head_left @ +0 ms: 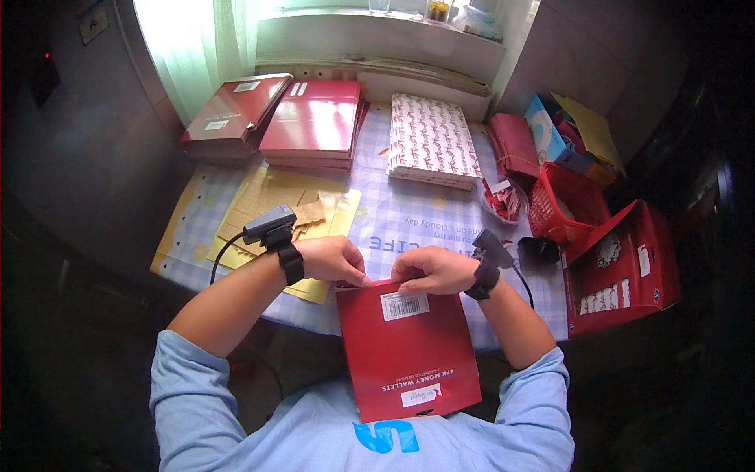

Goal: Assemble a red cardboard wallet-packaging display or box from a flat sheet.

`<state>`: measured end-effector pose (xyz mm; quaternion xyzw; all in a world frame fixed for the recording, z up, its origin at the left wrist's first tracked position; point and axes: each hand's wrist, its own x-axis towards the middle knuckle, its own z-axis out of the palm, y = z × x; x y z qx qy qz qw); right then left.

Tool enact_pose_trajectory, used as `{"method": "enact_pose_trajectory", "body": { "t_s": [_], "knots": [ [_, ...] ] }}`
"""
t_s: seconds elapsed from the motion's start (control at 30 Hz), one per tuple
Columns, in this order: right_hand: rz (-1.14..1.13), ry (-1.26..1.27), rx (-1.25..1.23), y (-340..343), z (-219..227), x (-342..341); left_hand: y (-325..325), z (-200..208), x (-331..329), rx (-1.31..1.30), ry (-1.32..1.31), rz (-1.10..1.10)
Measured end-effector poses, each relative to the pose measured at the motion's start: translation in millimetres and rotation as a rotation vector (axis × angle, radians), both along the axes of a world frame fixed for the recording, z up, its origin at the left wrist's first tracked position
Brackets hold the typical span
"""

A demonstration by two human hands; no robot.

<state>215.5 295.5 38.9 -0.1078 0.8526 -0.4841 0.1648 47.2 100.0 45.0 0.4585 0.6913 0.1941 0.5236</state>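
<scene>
A flat red cardboard packet point(409, 350) leans between my body and the table's near edge, its printed face up. It bears a white barcode label point(405, 306) by its far edge. My left hand point(334, 259) pinches the packet's far left corner with thumb and forefinger. Close beside it, my right hand point(432, 270) grips the same far edge, thumb on the face next to the label and fingers curled over. Along that edge a thin strip of white shows near my left fingertips. What lies inside the packet is hidden.
Stacks of red packets point(311, 118) and patterned white sheets point(431, 138) stand at the back. Yellow card and brown cardboard pieces point(267, 206) lie left. On the right are a small tub point(504, 202), red basket point(562, 206), blue box point(550, 134) and open red box point(625, 267).
</scene>
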Motion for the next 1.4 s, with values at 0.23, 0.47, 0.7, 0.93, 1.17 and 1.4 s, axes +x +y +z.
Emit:
{"method": "enact_pose_trajectory", "body": {
  "t_s": [0.23, 0.47, 0.7, 0.93, 1.17, 1.4],
  "knots": [
    [0.004, -0.003, -0.034, -4.4, -1.1, -0.4, -5.9, -8.4, 8.5, 0.099, 0.081, 0.052],
    [-0.020, 0.019, -0.083, -2.7, -7.7, 5.3, -12.9, -1.6, 4.2, 0.085, 0.018, 0.110],
    [-0.012, 0.015, -0.113, -2.3, -9.6, 5.6, -19.0, -5.0, -1.2, -0.063, -0.118, 0.129],
    [-0.018, 0.035, -0.101, -0.4, -11.1, 5.5, -31.6, 19.5, 21.3, 0.128, 0.042, 0.139],
    [-0.051, -0.010, -0.112, -1.9, -8.0, 6.2, -55.2, 16.1, 41.1, 0.478, 0.176, 0.136],
    [-0.063, 0.025, -0.111, -3.2, -5.9, 8.8, -69.9, -0.6, 74.7, 0.603, 0.169, 0.336]
  ]
}}
